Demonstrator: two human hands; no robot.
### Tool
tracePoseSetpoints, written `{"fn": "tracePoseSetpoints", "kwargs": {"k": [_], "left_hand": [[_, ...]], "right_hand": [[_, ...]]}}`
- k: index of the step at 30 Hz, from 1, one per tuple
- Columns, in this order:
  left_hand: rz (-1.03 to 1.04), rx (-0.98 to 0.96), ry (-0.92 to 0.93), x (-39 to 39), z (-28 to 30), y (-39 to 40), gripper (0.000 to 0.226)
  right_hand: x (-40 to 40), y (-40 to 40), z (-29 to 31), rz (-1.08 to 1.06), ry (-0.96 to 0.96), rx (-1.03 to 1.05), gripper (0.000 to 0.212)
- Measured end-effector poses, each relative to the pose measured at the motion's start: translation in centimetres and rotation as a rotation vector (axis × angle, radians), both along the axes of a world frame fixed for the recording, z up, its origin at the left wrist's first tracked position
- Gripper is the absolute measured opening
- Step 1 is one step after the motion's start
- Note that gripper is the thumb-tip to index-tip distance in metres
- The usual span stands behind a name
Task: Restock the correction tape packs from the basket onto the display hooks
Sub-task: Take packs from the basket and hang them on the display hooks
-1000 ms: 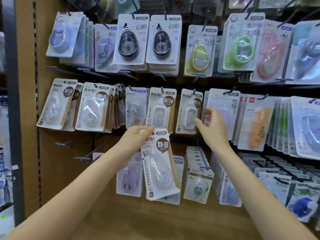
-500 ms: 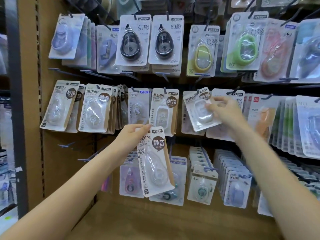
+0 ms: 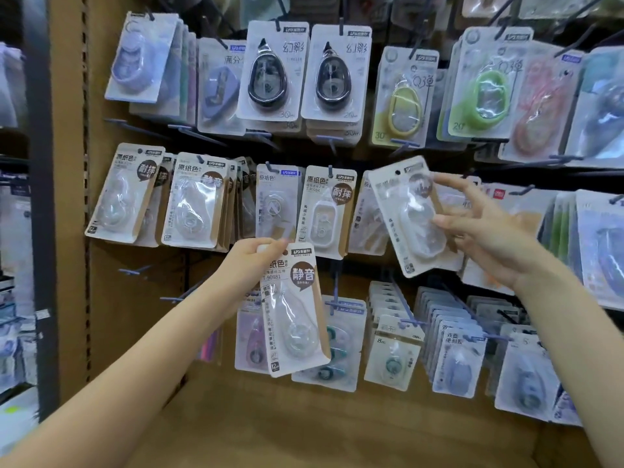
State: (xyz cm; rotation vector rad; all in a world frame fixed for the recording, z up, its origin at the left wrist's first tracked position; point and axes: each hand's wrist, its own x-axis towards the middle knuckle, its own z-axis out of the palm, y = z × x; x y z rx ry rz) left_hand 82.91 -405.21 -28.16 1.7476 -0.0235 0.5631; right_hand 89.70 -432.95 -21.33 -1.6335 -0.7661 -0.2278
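Observation:
My left hand [image 3: 251,261] pinches the top corner of a kraft-edged correction tape pack [image 3: 293,309] with a brown label, which hangs down in front of the lower row. My right hand [image 3: 486,231] holds a second clear correction tape pack [image 3: 410,214], tilted, off its hook and in front of the middle row. Behind it, more packs of the same kind [image 3: 366,217] hang on the middle-row hook. The basket is not in view.
The brown pegboard wall [image 3: 135,315] carries three rows of hooks full of tape packs. Black-bodied packs [image 3: 270,72] hang top centre, green ones [image 3: 486,92] top right. Bare hooks [image 3: 135,270] stick out lower left. A dark shelf post [image 3: 40,231] stands at the left.
My right hand reached to the middle row, took hold of a clear pack and has pulled it off its hook, tilting it. My left hand keeps its pack nearly still.

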Motion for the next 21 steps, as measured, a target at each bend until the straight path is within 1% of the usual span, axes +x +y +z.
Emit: {"fn": "tracePoseSetpoints", "kwargs": {"k": [2, 3, 7, 10, 14, 17, 21], "left_hand": [[0.006, 0.01, 0.007, -0.4, -0.3, 0.8, 0.031], [0.009, 0.009, 0.01, -0.6, -0.4, 1.1, 0.031], [0.03, -0.008, 0.001, -1.1, -0.1, 2.0, 0.028], [0.062, 0.036, -0.033, -1.5, 0.3, 2.2, 0.026], [0.1, 0.082, -0.063, -2.3, 0.5, 2.3, 0.027], [0.121, 0.098, -0.06, -2.6, 0.4, 2.5, 0.027], [0.121, 0.065, -0.05, -2.5, -0.1, 2.7, 0.025]], "right_hand": [[-0.5, 1.1, -1.8, -0.089, 0.003, -0.064, 0.049], [-0.8, 1.9, -3.0, -0.091, -0.006, -0.091, 0.046], [-1.3, 5.3, -6.2, 0.011, -0.149, -0.066, 0.051], [-0.5, 8.1, -5.8, 0.003, -0.288, -0.077, 0.051], [0.6, 11.4, -3.4, -0.074, -0.357, -0.04, 0.054], [1.8, 12.4, -2.5, -0.147, -0.346, -0.102, 0.055], [2.4, 12.4, -1.9, -0.193, -0.257, -0.226, 0.055]]}}
